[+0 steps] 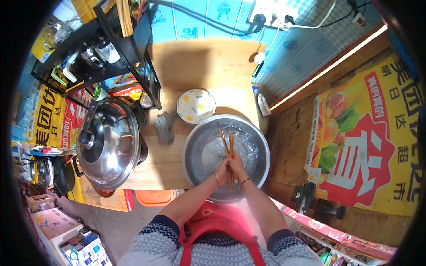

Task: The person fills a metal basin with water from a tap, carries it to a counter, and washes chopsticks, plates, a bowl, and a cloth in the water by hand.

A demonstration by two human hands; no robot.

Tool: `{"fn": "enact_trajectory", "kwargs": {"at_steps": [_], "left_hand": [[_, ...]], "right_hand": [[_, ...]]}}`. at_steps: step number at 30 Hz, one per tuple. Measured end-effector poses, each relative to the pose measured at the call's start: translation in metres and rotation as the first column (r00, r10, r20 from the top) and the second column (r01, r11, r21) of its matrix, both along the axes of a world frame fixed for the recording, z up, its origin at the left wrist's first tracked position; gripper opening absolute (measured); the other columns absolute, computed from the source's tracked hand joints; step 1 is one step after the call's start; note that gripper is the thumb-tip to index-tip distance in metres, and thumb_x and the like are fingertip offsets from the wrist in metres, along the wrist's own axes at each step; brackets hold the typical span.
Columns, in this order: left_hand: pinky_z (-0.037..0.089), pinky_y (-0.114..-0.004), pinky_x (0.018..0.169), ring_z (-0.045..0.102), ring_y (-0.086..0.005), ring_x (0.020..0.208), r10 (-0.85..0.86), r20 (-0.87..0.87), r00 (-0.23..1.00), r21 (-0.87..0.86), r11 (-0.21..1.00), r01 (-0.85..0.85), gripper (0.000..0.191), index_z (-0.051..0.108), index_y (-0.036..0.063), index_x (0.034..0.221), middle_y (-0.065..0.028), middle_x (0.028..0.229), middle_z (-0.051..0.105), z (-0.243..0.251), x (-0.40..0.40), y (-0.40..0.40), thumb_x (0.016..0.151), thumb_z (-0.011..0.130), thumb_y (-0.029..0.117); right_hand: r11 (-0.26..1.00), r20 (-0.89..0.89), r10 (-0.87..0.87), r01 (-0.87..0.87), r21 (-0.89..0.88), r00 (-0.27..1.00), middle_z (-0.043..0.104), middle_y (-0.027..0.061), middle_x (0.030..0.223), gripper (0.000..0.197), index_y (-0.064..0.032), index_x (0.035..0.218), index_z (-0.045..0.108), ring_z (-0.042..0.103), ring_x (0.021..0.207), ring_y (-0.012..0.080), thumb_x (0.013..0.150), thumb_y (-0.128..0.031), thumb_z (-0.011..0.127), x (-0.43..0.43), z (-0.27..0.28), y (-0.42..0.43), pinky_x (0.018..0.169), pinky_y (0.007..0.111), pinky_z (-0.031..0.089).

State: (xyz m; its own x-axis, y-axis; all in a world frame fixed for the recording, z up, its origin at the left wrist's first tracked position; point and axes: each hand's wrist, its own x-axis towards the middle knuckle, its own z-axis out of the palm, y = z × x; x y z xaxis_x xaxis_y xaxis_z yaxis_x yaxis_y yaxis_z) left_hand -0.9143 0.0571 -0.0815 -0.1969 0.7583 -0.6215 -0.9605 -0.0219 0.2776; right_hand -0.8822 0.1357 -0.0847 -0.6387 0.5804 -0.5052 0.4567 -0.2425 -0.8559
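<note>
A wide metal basin (pixel 196 166) with water in it stands at the table's front edge before me. Over it, my left hand (pixel 222 169) and my right hand (pixel 237 163) meet, both closed around several wooden chopsticks (pixel 231 141). The tips of the chopsticks point away from me and fan apart slightly, while their lower ends show below my hands. Just behind the basin lies a white plate (pixel 196 105) with yellow prints. A grey crumpled cloth or scrubber (pixel 165 128) rests left of the plate.
On the left stands a large lidded steel pot (pixel 113 146), beside a black shelf rack (pixel 126 71) holding kitchenware. Sockets and cables (pixel 266 20) run along the tiled wall. To the right, a wooden door (pixel 289 143) carries a printed sheet and a latch (pixel 303 196). An orange lid (pixel 155 197) sits below the table.
</note>
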Motion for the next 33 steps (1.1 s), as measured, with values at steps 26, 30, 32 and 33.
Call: {"fn": "enact_trajectory", "kwargs": {"at_steps": [26,30,32,33], "left_hand": [[0.040,-0.034,0.080,0.049,-0.0292,0.096,0.092,-0.931,0.352,0.146,0.981,0.129,0.034,0.037,0.0000,0.113,-0.0184,0.102,0.050,0.153,-0.089,0.020,0.087,0.029,0.021],[0.029,-0.030,0.095,0.036,-0.0202,0.113,-0.241,-0.964,0.112,-0.214,0.954,0.210,0.041,0.031,0.0038,0.123,-0.0104,0.125,0.037,0.055,-0.069,0.016,0.092,0.016,0.027],[0.026,-0.030,0.097,0.031,-0.0213,0.118,-0.163,-0.977,-0.137,-0.166,0.986,0.010,0.041,0.033,0.0016,0.123,-0.0162,0.128,0.033,0.075,-0.057,0.020,0.091,0.017,0.022],[0.030,-0.031,0.094,0.036,-0.0231,0.115,-0.060,-0.998,0.022,-0.062,0.994,-0.088,0.043,0.035,0.0013,0.120,-0.0164,0.124,0.038,0.067,-0.060,0.011,0.091,0.016,0.025]], "right_hand": [[0.938,-0.570,0.310,-0.147,0.314,0.761,0.052,0.0013,0.077,0.016,-0.0016,0.088,0.049,0.049,0.073,0.0092,0.088,-0.016,0.043,-0.058,0.224,0.011,0.069,0.023,0.041],[0.995,-0.419,-0.076,0.044,-0.085,0.905,0.050,0.0017,0.073,0.013,-0.0028,0.093,0.045,0.049,0.068,0.0093,0.087,-0.014,0.044,-0.044,0.128,-0.002,0.063,0.023,0.043],[0.975,-0.536,-0.219,0.199,-0.097,0.815,0.050,0.0021,0.074,0.012,-0.0025,0.095,0.042,0.048,0.066,0.0094,0.087,-0.012,0.043,-0.056,0.119,-0.006,0.060,0.023,0.044],[0.979,-0.543,-0.187,0.199,-0.038,0.818,0.049,0.0023,0.075,0.012,-0.0024,0.095,0.040,0.048,0.066,0.0096,0.087,-0.011,0.043,-0.058,0.120,-0.018,0.059,0.023,0.044]]}}
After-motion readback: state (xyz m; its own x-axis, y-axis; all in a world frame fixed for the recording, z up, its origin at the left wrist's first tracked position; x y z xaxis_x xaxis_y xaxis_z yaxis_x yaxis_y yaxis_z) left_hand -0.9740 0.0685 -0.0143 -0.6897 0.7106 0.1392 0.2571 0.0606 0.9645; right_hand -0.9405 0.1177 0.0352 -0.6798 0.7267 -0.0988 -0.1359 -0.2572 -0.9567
